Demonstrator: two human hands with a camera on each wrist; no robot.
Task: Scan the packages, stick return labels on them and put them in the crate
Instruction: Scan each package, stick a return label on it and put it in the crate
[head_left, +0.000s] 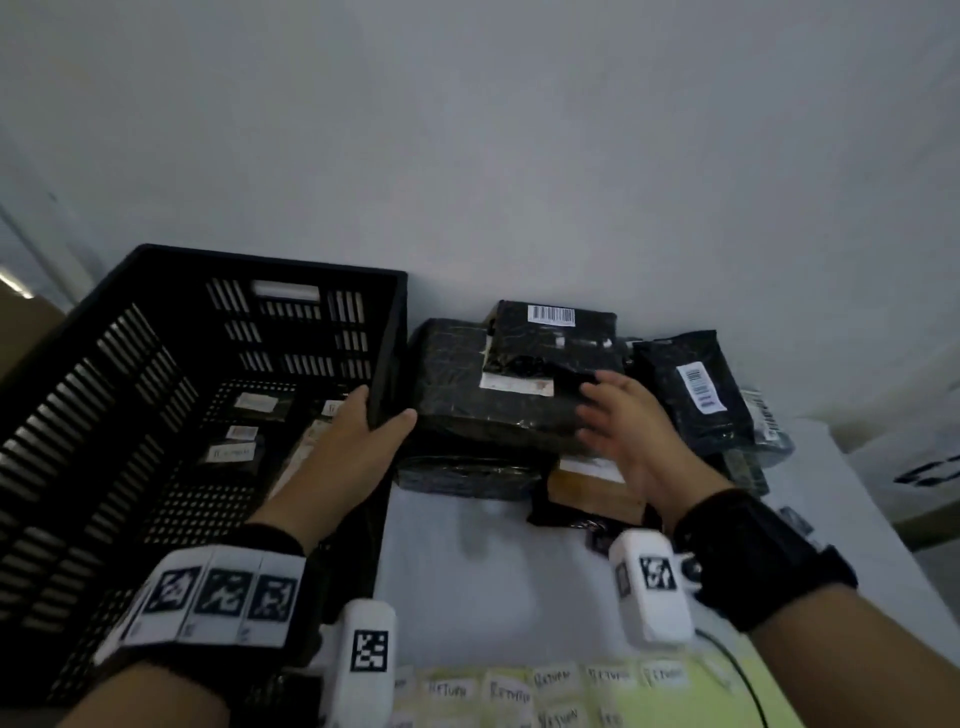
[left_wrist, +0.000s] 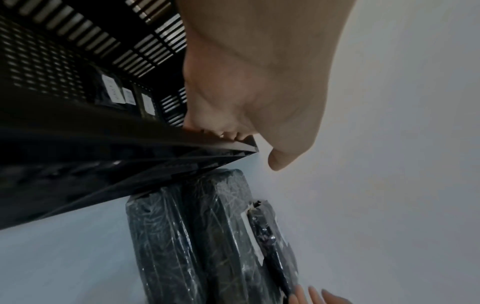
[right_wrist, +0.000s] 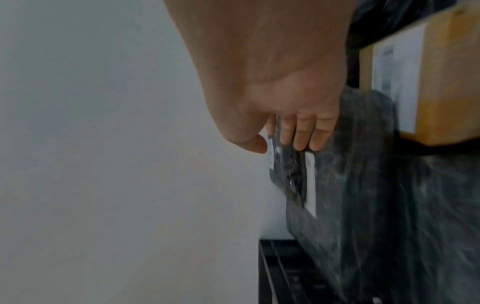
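Observation:
A black slatted crate (head_left: 260, 260) stands at the left with several labelled black packages (head_left: 239, 441) on its floor. My left hand (head_left: 382, 410) grips the crate's right wall (left_wrist: 103, 154), fingers inside, thumb outside. Right of the crate lies a stack of black wrapped packages: a large one (head_left: 467, 395) with a smaller barcoded one (head_left: 550, 338) on top. My right hand (head_left: 608, 410) hovers blurred over this stack, fingers straight. In the right wrist view its fingertips (right_wrist: 301, 142) touch the smaller package's (right_wrist: 288, 170) edge. A sheet of return labels (head_left: 571, 686) lies at the near table edge.
Another black package (head_left: 696, 400) with a barcode label lies at the right, more behind it. A brown cardboard box (head_left: 592, 488) sits under the stack's near right corner. A white wall rises directly behind. White table surface (head_left: 493, 571) shows between my wrists.

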